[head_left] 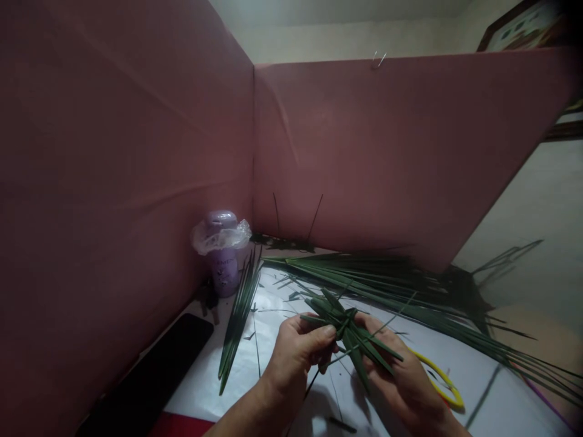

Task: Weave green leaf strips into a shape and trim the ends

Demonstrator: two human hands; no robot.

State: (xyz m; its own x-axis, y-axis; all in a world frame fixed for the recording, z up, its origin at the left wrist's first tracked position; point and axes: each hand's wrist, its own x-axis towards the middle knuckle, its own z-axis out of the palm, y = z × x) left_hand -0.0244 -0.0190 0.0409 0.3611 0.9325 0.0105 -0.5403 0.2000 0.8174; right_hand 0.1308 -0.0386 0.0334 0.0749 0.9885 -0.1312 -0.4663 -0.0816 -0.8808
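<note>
My left hand [300, 349] pinches the middle of a green leaf piece [344, 321], its thumb lying over the woven or knotted centre. Several pointed leaf ends fan out from that centre to the upper left and lower right. My right hand [396, 376] supports the same piece from behind and the right, its fingers partly hidden under the leaf blades. A thin strip crosses the piece diagonally. Both hands are above the white table surface [268, 321].
Long green fronds [364, 273] lie across the back and right. A leaf bundle [239, 321] lies left, near a purple bottle [224, 267] with clear plastic. A black flat object [159, 370] is at the lower left. Yellow-handled scissors [444, 379] lie right. Leaf scraps are scattered about.
</note>
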